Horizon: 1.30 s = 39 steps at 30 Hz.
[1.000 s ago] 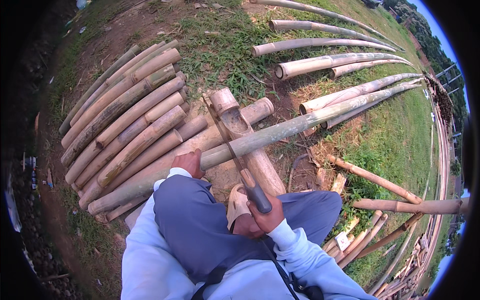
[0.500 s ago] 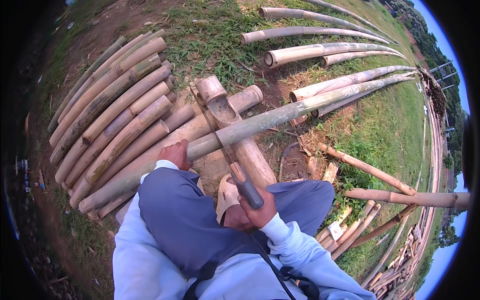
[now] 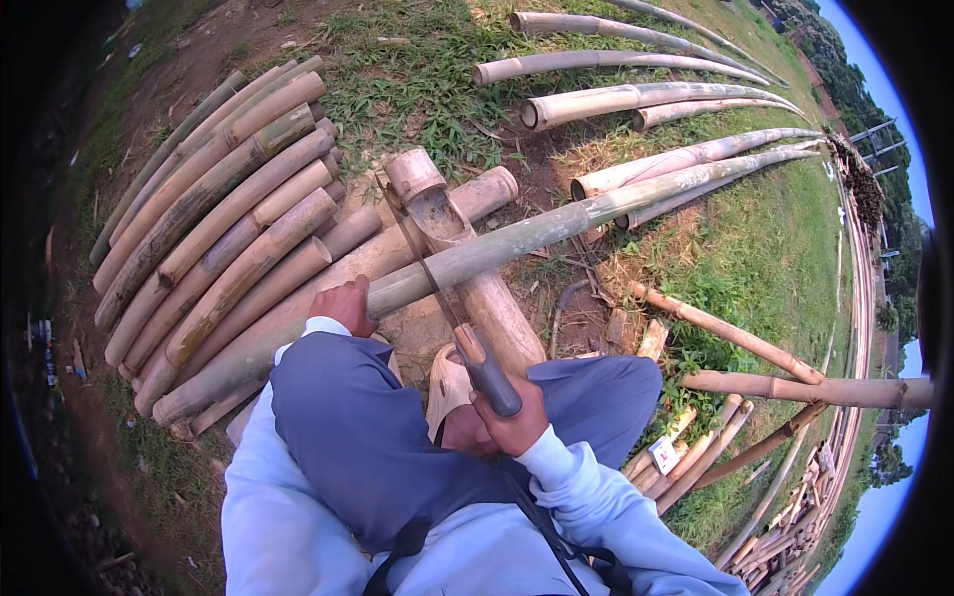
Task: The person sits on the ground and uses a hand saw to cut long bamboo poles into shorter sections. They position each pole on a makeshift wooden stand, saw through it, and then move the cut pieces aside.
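A long greenish bamboo pole [image 3: 527,232] runs slantwise from the lower left up to the far right, over a thicker notched bamboo piece [image 3: 502,320]. My left hand [image 3: 343,306] is wrapped round the pole, left of the saw. In my right hand [image 3: 515,417] is the dark grip of a handsaw [image 3: 485,375], held beside my knee. Its thin blade lies across the pole, with the tip near the top of the notched piece. How deep the blade sits in the pole, I cannot tell.
Cut bamboo lengths [image 3: 224,189] lie in a stack on the left. Several long bamboo poles [image 3: 636,97] stretch over the grass at the far right. A propped bamboo frame [image 3: 735,336] stands right of my knee, with short offcuts [image 3: 701,459] and a small white box [image 3: 664,455] below.
The whole view has shifted slightly to the left. Both hands keep their grips, and the saw stays across the pole in nearly the same place.
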### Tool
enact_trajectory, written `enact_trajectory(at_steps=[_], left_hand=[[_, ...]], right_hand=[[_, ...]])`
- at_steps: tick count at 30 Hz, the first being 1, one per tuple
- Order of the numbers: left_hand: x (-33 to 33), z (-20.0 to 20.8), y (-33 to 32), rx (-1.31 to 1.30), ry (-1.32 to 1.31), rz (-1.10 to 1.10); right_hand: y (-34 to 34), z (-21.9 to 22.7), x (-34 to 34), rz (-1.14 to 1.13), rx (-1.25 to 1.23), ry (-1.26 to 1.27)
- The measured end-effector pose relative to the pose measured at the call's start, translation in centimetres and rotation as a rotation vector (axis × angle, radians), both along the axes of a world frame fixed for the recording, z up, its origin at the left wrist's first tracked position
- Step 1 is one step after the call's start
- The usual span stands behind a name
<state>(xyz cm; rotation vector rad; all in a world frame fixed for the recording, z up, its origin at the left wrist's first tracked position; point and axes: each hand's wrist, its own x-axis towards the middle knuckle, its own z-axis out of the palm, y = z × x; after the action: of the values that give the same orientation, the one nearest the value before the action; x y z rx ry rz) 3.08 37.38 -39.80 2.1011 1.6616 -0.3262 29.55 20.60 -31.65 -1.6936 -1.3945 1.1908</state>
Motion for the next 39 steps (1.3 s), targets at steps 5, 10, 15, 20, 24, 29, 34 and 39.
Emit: enact_trajectory(at_steps=[5, 10, 15, 20, 24, 29, 34, 39], left_hand=[[-0.8, -0.2, -0.6, 0.013, -0.004, -0.012], [0.7, -0.8, 0.6, 0.034, -0.013, -0.042], [-0.1, -0.4, 0.3, -0.017, 0.026, 0.003], [-0.7, -0.4, -0.2, 0.005, 0.016, -0.003], [0.6, -0.3, 0.6, 0.009, 0.001, -0.039], [0.3, 0.2, 0.7, -0.008, 0.026, -0.017], [-1.0, -0.4, -0.1, -0.007, 0.012, 0.001], [0.0, -0.1, 0.5, 0.019, -0.014, -0.02]], right_hand=[[-9.7, 6.6, 4.9, 0.023, -0.166, -0.016], [2.3, -3.7, -0.4, -0.03, 0.186, 0.053], [-0.6, -1.3, 0.1, -0.019, 0.083, -0.003], [-9.3, 5.7, 4.4, 0.016, -0.091, 0.029], [0.8, -3.5, 0.7, -0.032, 0.11, 0.026], [1.8, -1.4, -0.6, -0.028, 0.013, 0.061], [-8.8, 2.3, 4.2, 0.051, -0.025, 0.04], [-1.4, -5.6, 1.5, 0.021, 0.168, 0.068]])
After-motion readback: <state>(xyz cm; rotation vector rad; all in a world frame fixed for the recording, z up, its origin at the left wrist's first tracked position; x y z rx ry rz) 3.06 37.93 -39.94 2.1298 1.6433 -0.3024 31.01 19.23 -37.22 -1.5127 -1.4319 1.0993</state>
